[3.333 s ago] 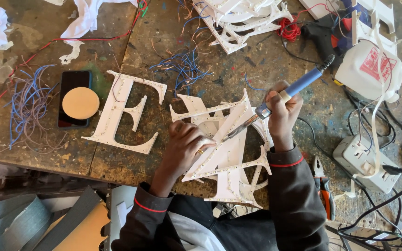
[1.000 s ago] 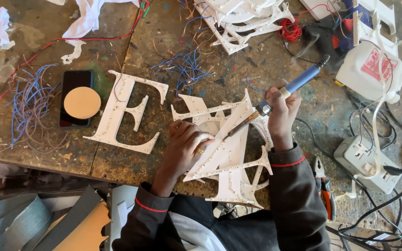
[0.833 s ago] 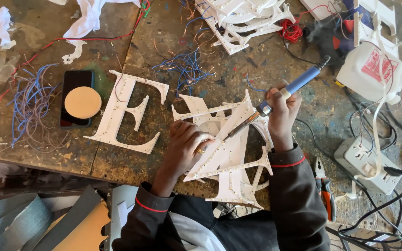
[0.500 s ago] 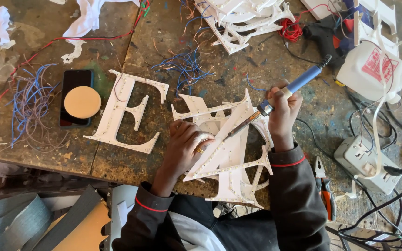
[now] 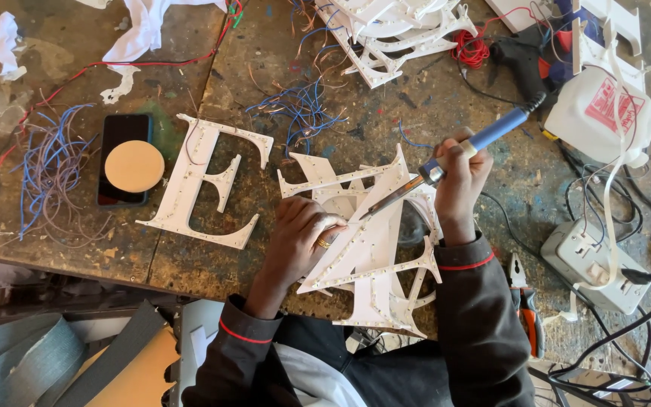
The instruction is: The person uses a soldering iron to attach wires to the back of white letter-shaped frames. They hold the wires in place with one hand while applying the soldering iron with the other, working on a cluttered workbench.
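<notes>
Centrally, right hand (image 5: 457,177) grips a blue-handled soldering iron (image 5: 446,162), tip angled down toward the left hand (image 5: 299,241), which presses white letters (image 5: 371,249); a white "E" (image 5: 205,185) lies left.

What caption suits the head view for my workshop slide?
Right hand holds a soldering iron to white sign letters steadied by the left hand.

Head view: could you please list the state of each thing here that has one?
soldering iron: held in right hand, tip down on the letter
white sign letter: lying flat, pressed by left hand
letter E: flat, untouched
phone: screen dark, round disc on it
power strip: cables plugged in
</notes>
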